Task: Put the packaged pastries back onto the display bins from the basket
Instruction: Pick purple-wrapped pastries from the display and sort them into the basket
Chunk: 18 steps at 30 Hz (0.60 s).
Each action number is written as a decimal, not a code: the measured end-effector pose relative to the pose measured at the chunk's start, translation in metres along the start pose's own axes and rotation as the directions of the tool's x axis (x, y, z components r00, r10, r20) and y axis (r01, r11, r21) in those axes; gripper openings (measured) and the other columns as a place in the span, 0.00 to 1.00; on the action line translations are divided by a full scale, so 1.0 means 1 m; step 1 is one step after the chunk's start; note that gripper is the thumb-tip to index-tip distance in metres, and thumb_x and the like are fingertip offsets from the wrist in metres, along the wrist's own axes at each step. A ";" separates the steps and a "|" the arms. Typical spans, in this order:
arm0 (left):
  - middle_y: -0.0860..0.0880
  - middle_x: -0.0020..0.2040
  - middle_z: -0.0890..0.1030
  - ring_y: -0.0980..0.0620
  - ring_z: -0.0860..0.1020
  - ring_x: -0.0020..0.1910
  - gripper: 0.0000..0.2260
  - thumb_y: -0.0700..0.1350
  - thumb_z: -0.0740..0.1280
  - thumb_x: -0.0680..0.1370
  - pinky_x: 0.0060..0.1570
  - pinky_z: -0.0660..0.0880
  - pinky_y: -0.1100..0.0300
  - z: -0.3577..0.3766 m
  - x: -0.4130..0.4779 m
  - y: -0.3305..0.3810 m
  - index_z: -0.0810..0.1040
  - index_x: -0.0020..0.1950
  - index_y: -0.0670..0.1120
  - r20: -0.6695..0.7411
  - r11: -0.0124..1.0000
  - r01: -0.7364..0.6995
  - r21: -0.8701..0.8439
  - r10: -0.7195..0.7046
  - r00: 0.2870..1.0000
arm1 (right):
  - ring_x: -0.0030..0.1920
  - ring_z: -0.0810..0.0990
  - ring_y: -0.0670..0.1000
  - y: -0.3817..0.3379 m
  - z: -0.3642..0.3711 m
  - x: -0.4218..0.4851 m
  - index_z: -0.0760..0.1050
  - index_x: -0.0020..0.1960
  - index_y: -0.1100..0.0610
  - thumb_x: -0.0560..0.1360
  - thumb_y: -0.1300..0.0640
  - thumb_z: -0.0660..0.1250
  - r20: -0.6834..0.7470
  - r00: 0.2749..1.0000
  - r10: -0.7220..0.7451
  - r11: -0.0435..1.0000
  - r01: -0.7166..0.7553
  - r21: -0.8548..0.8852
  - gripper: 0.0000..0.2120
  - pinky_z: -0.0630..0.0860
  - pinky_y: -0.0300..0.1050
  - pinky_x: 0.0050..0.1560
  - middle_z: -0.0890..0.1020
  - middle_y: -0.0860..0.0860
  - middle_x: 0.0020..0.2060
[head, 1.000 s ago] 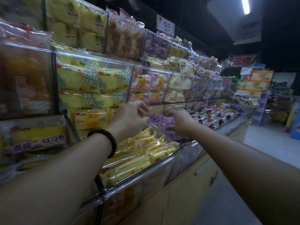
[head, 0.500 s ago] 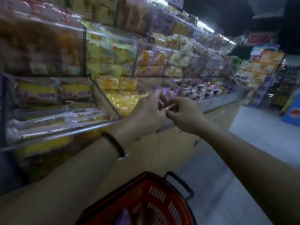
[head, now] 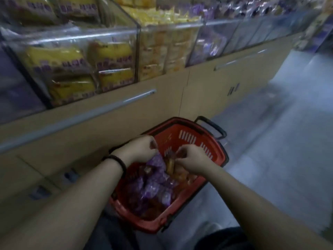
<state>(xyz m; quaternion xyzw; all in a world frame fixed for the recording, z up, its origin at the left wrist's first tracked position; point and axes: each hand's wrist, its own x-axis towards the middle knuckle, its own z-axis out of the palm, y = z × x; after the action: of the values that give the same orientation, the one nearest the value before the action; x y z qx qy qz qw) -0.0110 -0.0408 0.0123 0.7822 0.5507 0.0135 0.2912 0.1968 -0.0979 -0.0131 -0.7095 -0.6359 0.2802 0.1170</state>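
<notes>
A red basket (head: 214, 156) with black handles stands on the floor below the shelf. Inside it lie several purple-wrapped pastries (head: 153, 188) and some brownish ones. Over the basket's far half, my left hand (head: 142, 148) grips the top of a purple packet (head: 157, 162). To its right, my right hand (head: 191, 159) pinches a clear packet with a brown pastry (head: 170, 164). Clear display bins (head: 100, 35) run along the top, holding yellow packets at left and purple packets (head: 212, 46) further right.
A beige cabinet front (head: 162, 98) with metal handles stands under the bins, right behind the basket. Grey aisle floor (head: 270, 141) stretches to the right. A dark shape, perhaps my legs, shows at the bottom edge.
Both hands dropped from the purple bin on the shelf down into the basket. The view tilted down with them. Each hand now holds a packet.
</notes>
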 end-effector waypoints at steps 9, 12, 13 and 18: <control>0.51 0.43 0.86 0.53 0.84 0.36 0.03 0.48 0.69 0.80 0.36 0.79 0.63 0.018 0.033 -0.037 0.82 0.51 0.52 0.164 0.988 0.118 0.102 -0.134 0.977 | 0.60 0.82 0.63 0.027 0.116 0.056 0.68 0.74 0.66 0.79 0.50 0.68 0.257 0.955 0.147 0.970 -0.088 -0.225 0.30 0.78 0.49 0.53 0.83 0.63 0.60; 0.49 0.42 0.87 0.49 0.87 0.38 0.05 0.50 0.70 0.80 0.35 0.84 0.54 0.024 0.037 -0.042 0.83 0.53 0.53 0.188 0.987 0.135 0.085 -0.148 0.971 | 0.66 0.79 0.63 0.023 0.133 0.069 0.51 0.82 0.67 0.80 0.54 0.69 0.263 0.949 0.175 0.961 -0.106 -0.256 0.40 0.76 0.50 0.61 0.77 0.64 0.67; 0.49 0.43 0.87 0.50 0.87 0.38 0.04 0.51 0.71 0.80 0.36 0.84 0.52 0.026 0.038 -0.043 0.83 0.53 0.53 0.196 0.987 0.141 0.081 -0.154 0.968 | 0.68 0.77 0.62 0.023 0.139 0.072 0.57 0.80 0.65 0.79 0.55 0.70 0.265 0.952 0.154 0.962 -0.083 -0.261 0.37 0.74 0.50 0.64 0.75 0.63 0.70; 0.49 0.43 0.87 0.50 0.88 0.38 0.03 0.52 0.70 0.80 0.36 0.85 0.51 0.033 0.040 -0.052 0.82 0.51 0.55 0.227 0.981 0.193 0.021 -0.193 0.955 | 0.67 0.78 0.59 0.025 0.155 0.077 0.69 0.74 0.62 0.81 0.52 0.66 0.273 0.955 0.117 0.947 -0.024 -0.320 0.25 0.74 0.49 0.67 0.77 0.58 0.67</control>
<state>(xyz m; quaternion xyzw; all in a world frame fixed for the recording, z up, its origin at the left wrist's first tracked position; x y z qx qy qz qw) -0.0285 -0.0093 -0.0512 0.7208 0.5874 -0.1044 0.3528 0.1361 -0.0566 -0.1719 -0.6930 -0.6564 0.2804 -0.1010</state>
